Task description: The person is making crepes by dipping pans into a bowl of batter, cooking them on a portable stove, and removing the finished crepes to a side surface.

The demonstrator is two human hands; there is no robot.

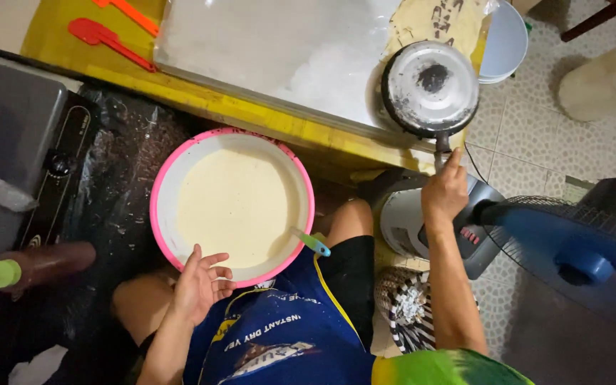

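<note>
Head view: a seated person, seen from above, with a bowl of batter in the lap and a low yellow table ahead.
Left hand [201, 285]: at 7 o'clock of the picture, fingers loosely spread and curled over the near rim of the bowl, steadying it.
Right hand [445, 194]: at 3 o'clock, fingers closed around the pan handle [441, 148]; the thumb points up along it.
Bowl [169, 178]: round, pink outside, white inside, centre of the picture, filled with smooth pale batter [233, 203].
Spoon [311, 243]: teal handle sticking out over the bowl rim at 4 o'clock; its head sits under the batter.
Pan [430, 87]: small, round, metal, bottom-up, with a dark scorched patch in the middle, at 1 o'clock on the table edge.
Table [251, 114]: yellow, at 12 o'clock, carrying a clear plastic sheet [279, 50] and two orange-red spatulas [108, 37] at 11 o'clock.
Stove [51, 167]: dark, with a knob, at 9 o'clock.
Bottle [33, 267]: brown sauce bottle with green cap, lying on its side at 8 o'clock.
Fan [579, 253]: blue, behind a wire guard, at 4 o'clock.
Risk: the bowl rests on a knee under one hand; I judge a shift of the leg could tip batter out. The pan may be hot at the grip.
Printing: white lettering on the blue apron [279, 335], at 6 o'clock.
</note>
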